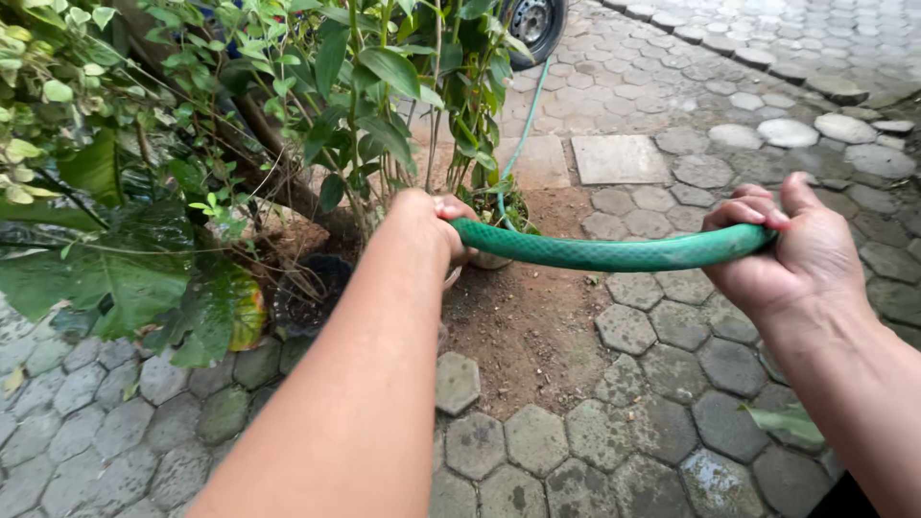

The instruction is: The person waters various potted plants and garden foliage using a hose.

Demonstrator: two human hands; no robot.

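The green hose (614, 253) runs taut between my hands, above bare soil (537, 317) and hexagonal paving (662, 384). My left hand (432, 225) has its grip closed around one end near the potted plants (384, 115); my right hand (796, 254) is wrapped round the other. Beyond, the hose trails thin toward a wheel (532, 24). Pulling hard, I judge it could kink, snag the stems, or tip the dark pot (312, 293).

Home garden/yard: potted plants (317, 105), hex pavers (672, 364), soil patch (523, 326).

Green hose (614, 252) rubbery, woven-textured; paving stones (672, 384) rough, matt
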